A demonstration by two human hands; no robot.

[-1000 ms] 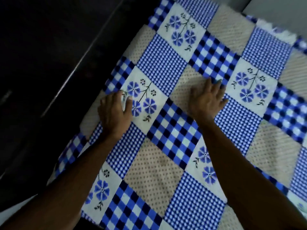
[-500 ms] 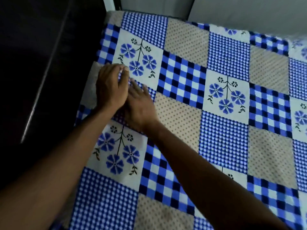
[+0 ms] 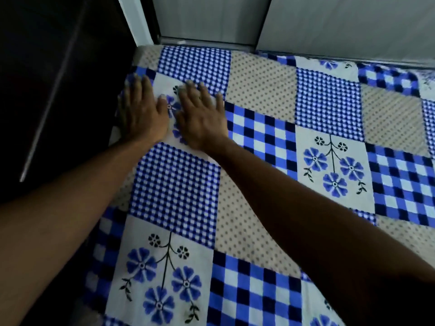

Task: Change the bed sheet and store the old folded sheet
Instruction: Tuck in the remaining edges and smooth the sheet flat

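Upper left of the frame, my left hand (image 3: 141, 111) and right hand (image 3: 203, 116) press flat, fingers straight, gripping nothing; the bed sheet (image 3: 259, 184) looks soft and light, best pinched at its edge.

Bed sheet (image 3: 259, 95): blue-white checks, beige dotted squares, blue flower panels.

Forearms bare up to frame edge; left hand (image 3: 143, 114), right hand (image 3: 203, 120) bare.

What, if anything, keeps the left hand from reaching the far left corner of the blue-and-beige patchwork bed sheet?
Probably nothing, so yes: the left hand lies flat on the blue-and-beige patchwork bed sheet just short of that corner, only bare fabric between them.
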